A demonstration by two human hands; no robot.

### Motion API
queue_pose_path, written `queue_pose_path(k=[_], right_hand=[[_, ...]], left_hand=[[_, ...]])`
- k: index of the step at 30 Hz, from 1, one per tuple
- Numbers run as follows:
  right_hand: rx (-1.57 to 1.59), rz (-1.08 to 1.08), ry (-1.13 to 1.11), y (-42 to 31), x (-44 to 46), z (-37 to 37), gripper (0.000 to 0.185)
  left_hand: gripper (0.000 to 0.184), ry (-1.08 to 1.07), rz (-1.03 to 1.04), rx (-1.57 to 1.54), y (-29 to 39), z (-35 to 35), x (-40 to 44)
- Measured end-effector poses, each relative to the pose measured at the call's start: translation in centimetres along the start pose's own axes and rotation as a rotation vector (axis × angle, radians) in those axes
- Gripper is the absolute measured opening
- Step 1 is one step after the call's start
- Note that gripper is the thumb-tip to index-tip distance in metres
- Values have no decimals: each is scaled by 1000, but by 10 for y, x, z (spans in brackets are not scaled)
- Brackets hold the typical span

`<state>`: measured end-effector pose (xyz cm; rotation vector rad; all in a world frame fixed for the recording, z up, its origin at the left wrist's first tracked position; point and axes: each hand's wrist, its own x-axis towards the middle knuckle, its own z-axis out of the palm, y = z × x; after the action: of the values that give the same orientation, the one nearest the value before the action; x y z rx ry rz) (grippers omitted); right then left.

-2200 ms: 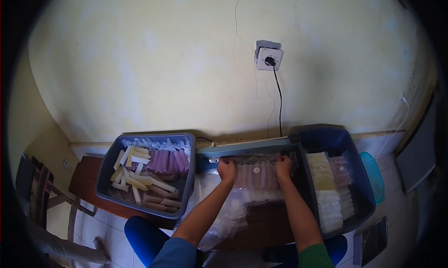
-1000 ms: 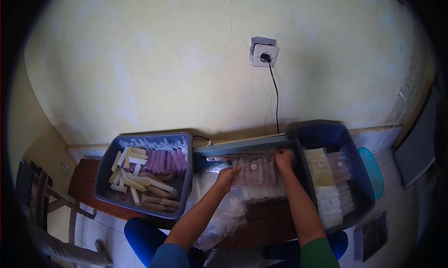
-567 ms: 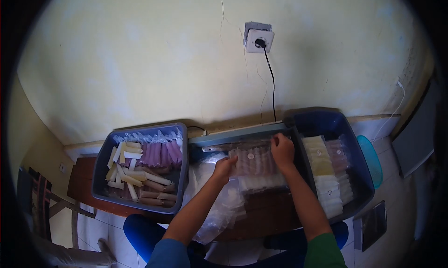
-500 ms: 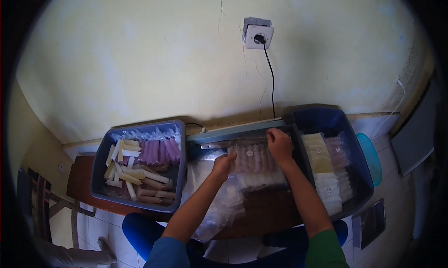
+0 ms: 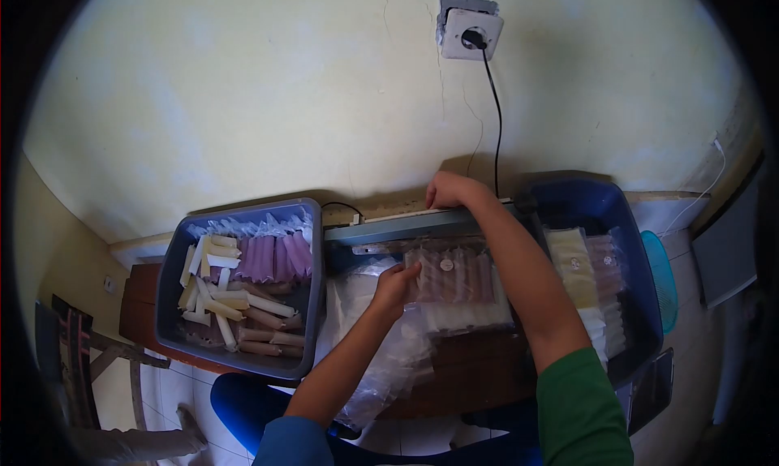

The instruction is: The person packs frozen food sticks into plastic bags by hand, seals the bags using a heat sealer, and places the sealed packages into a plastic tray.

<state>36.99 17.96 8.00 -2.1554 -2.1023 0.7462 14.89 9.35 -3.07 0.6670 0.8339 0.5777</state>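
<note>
Between 2 blue plastic tubs, a flat, clear plastic bag of brownish-pink tubes (image 5: 461, 279) lies on the work area, a small round white label (image 5: 446, 265) near its upper middle. The bare left hand (image 5: 394, 291), its arm coming from a blue sleeve (image 5: 292, 443), grips the bag's left edge, thumb on top; the fingers beneath are hidden. Farther back, the bare right hand (image 5: 449, 192), its arm coming from a green sleeve (image 5: 580, 405), is at the long grey-blue bar (image 5: 381, 231) that runs along the wall side. Its fingers bend downward, but I cannot tell whether they grip the bar or only rest there. The right forearm crosses over the bag's right end.

Just in front of the bag, a row of white tubes in clear plastic (image 5: 471, 317) shows under its near edge. Loose, empty-looking clear plastic bags (image 5: 389, 360) spread beneath and beside the left forearm, over a dark brown wooden surface (image 5: 466, 377).

The left grey-blue tub (image 5: 318, 312) holds purple tubes (image 5: 268, 257) at the back, with cream and white tubes (image 5: 213, 283) and brownish tubes (image 5: 272, 324) nearer. The right dark blue tub (image 5: 649, 320) holds a pale yellow packet (image 5: 570, 263) beside a pinkish packet (image 5: 606, 259), each with a round label. Above, a black cord (image 5: 497, 117) hangs from a square white wall socket (image 5: 473, 34).
</note>
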Motion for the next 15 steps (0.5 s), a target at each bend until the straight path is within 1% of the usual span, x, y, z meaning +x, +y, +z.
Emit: queue_pose_path(k=[2, 3, 5, 6, 8, 9, 11, 15], right_hand=[[93, 58, -264, -5, 12, -2, 30], [95, 56, -268, -4, 19, -1, 30], [216, 89, -446, -2, 32, 4, 34], [218, 85, -452, -2, 37, 4, 34], [225, 82, -571, -2, 43, 4, 39], [226, 83, -572, -4, 43, 5, 39], [131, 82, -570, -10, 44, 6, 42], [5, 83, -524, -23, 39, 6, 42]], left_hand=[[35, -11, -1, -11, -1, -1, 0], [35, -6, -3, -12, -1, -1, 1], [33, 11, -18, 3, -2, -2, 2], [33, 17, -21, 2, -1, -3, 2], [34, 14, -5, 68, 0, -3, 2], [34, 14, -6, 69, -2, -3, 3], [35, 14, 11, -4, -6, -3, 4], [35, 26, 2, -1, -5, -1, 2]])
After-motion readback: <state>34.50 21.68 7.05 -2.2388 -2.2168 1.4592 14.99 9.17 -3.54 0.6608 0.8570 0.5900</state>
